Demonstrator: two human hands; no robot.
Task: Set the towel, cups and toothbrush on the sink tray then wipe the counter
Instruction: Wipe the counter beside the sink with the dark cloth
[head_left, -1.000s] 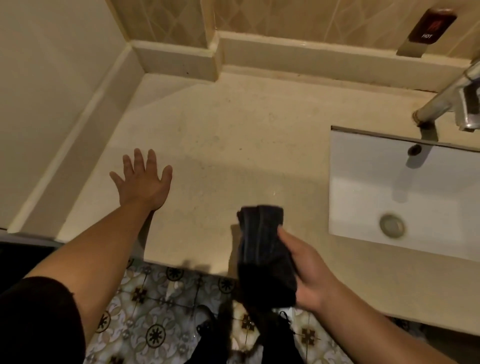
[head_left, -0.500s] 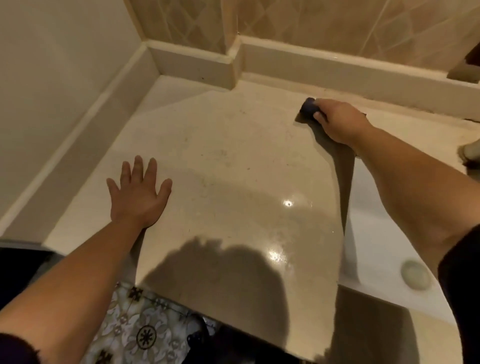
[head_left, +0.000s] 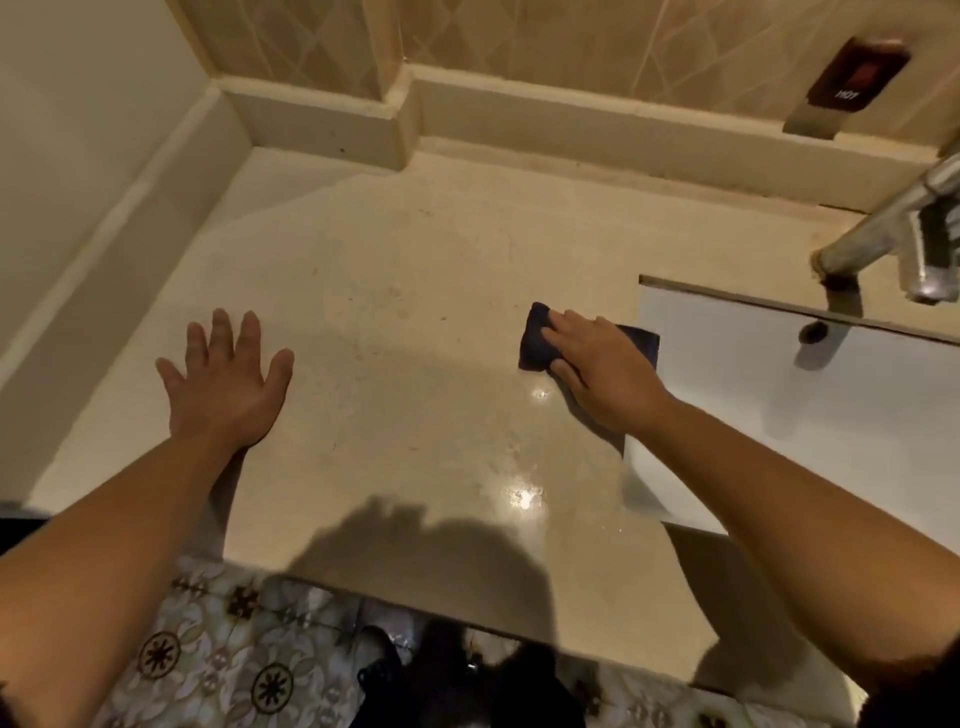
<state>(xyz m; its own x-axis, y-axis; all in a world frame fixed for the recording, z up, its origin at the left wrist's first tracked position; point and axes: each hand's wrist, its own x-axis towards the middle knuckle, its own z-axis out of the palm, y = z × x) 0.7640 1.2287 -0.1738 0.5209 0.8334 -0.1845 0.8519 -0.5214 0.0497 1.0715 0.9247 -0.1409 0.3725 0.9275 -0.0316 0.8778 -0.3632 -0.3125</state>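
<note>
A dark folded cloth (head_left: 537, 338) lies flat on the beige stone counter (head_left: 415, 322), just left of the sink's rim. My right hand (head_left: 602, 364) presses down on it, fingers over its top, and hides most of it. Further left my left hand (head_left: 226, 384) rests palm down on the counter with fingers spread and nothing in it. No cups, toothbrush or tray are in view.
A white rectangular sink (head_left: 831, 405) is set into the counter at the right, with a metal tap (head_left: 893, 234) above it. A raised ledge (head_left: 571, 130) and tiled wall run along the back, a wall on the left. Patterned floor tiles (head_left: 218, 665) lie below the front edge.
My right hand carried the cloth from the front edge to the back of the counter, then drew it back toward me to beside the sink. My left hand stayed put.
</note>
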